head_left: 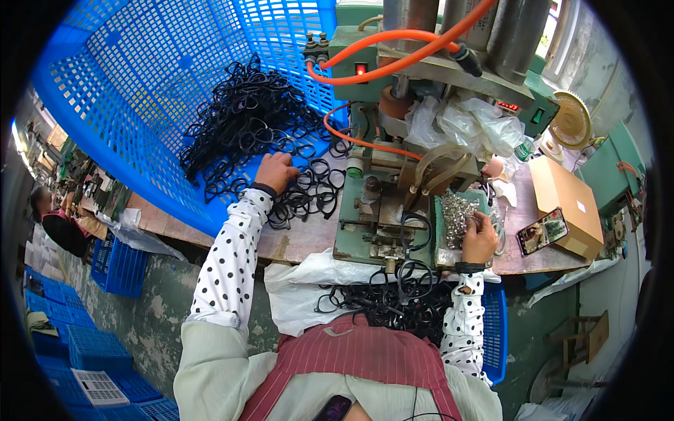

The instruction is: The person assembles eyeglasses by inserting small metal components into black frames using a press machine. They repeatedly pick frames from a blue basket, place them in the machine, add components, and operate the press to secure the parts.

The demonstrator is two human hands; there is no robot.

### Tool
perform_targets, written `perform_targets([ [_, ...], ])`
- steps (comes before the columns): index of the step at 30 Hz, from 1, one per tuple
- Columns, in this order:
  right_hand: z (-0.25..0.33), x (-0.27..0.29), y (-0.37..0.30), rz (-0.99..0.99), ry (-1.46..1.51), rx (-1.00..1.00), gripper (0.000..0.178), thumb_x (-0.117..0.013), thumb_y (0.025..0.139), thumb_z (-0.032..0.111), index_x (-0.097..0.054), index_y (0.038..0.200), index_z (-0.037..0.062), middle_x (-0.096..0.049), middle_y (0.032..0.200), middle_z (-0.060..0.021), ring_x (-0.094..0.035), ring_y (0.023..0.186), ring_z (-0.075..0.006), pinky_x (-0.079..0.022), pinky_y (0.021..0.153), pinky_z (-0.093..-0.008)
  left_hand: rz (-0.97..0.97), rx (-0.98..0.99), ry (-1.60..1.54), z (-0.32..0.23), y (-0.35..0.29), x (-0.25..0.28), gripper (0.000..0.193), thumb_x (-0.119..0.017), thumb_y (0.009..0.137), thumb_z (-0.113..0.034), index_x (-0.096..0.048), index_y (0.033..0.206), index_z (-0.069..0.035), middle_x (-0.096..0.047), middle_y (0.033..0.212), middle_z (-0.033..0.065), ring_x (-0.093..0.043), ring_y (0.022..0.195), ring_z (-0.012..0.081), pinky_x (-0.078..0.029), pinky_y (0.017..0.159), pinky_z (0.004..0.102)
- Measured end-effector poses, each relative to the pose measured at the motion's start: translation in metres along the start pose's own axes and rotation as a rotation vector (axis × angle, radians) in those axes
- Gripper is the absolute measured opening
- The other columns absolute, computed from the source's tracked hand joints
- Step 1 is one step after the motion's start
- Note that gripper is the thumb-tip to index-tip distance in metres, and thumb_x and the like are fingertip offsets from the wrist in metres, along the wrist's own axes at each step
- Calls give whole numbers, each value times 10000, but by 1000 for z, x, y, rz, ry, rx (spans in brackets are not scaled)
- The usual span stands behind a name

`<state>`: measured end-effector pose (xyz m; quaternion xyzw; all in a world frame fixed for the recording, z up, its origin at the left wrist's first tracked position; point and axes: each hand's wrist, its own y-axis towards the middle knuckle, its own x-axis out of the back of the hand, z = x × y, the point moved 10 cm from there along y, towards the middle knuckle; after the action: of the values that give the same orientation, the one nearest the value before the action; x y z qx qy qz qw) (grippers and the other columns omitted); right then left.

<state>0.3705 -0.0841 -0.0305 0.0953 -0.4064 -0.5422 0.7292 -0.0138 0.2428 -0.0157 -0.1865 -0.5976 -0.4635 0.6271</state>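
My left hand (276, 173) is over the low front side of a blue basket (140, 165), its fingers curled in on black plastic rings that look like eyeglass frames (253, 105). More of these frames spill onto the table beside it. At the press, my right hand (479, 238) dips into a tray of small shiny metal parts (455, 214). Its fingers and thumb are drawn together; what they pinch is too small to make out. One black frame (415, 231) hangs on the press fixture (397, 210), between my hands.
The green press (351, 77) has orange air hoses (393, 42) and clear plastic bags (463, 123). A phone (542, 231) leans on a cardboard box (569, 207) at right. More black frames (393, 302) lie below the table edge. Another person (60, 221) is far left.
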Motion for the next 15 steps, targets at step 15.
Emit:
perform_targets([
  [15,99,-4,-2,296,661,-132,172,-682,780,-9,-731,943,16,-692,852,-77,-609,739,-121,-472,680,-241,-768,-78,-474,-159,-35,196,273,-681,733,-29,-592,980,-101,-651,917,52,-607,807,215,-424,788,408],
])
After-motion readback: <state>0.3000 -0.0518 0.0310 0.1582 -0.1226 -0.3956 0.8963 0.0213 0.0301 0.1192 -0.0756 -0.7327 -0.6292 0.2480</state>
